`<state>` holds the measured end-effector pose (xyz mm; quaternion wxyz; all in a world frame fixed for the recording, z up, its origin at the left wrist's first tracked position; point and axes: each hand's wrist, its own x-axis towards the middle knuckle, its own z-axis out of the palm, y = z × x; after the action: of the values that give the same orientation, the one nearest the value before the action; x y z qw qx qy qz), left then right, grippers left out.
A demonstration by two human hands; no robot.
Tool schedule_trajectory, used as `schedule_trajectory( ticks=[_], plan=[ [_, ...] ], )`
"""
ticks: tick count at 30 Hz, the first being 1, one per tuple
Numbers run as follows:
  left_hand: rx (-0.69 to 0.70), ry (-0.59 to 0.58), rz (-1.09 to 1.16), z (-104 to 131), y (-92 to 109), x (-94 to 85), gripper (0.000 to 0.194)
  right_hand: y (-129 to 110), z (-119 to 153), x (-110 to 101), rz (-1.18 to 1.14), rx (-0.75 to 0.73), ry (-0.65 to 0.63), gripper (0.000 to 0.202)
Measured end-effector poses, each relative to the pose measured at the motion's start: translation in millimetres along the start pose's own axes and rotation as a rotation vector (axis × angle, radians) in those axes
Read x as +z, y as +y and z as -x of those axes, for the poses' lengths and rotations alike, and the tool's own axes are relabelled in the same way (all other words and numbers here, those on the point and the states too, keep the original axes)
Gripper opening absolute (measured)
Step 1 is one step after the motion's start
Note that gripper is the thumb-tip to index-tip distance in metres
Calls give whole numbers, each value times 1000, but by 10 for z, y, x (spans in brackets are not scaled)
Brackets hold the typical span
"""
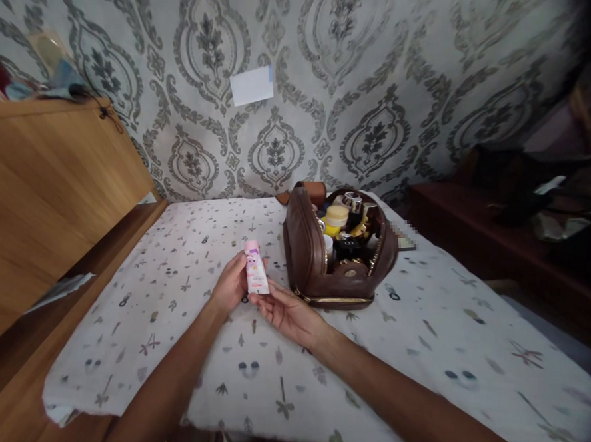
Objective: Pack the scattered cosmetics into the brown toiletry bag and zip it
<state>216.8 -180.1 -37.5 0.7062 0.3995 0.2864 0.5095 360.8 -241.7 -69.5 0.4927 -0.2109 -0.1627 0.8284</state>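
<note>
A small pink and white tube (256, 270) stands roughly upright between both hands, its pink end up. My left hand (230, 283) grips it from the left side, thumb on its front. At the tube's lower end, my right hand (291, 312) touches it with the fingertips, palm turned up and fingers bent. Just right of the hands sits a brown bag (304, 237), unzipped, with jars, bottles and a round yellow-lidded container (336, 216) inside.
The bag rests on a white patterned cloth (196, 234). A wooden cabinet (48, 196) borders the left side. Behind is a patterned wall with a white paper (252, 85). Dark red furniture (466, 230) with items on it stands at right.
</note>
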Motion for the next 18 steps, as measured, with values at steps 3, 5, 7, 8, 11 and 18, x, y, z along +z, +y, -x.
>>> schedule_trajectory(
  ticks=[3,5,7,8,11,18],
  plan=[
    [14,-3,-11,11,7,11,45,-11,19,16,16,-3,0,29],
    [23,-4,-12,20,11,19,44,-19,30,34,21,-2,3,29],
    [26,2,-15,27,17,24,44,-26,39,54,18,-1,3,29],
    [26,7,-19,30,22,24,44,-29,42,64,15,1,3,30],
    [18,13,-36,35,39,18,47,-36,51,86,10,3,15,29],
    [15,31,-17,34,58,-4,49,-40,64,88,45,6,13,23]
  ],
)
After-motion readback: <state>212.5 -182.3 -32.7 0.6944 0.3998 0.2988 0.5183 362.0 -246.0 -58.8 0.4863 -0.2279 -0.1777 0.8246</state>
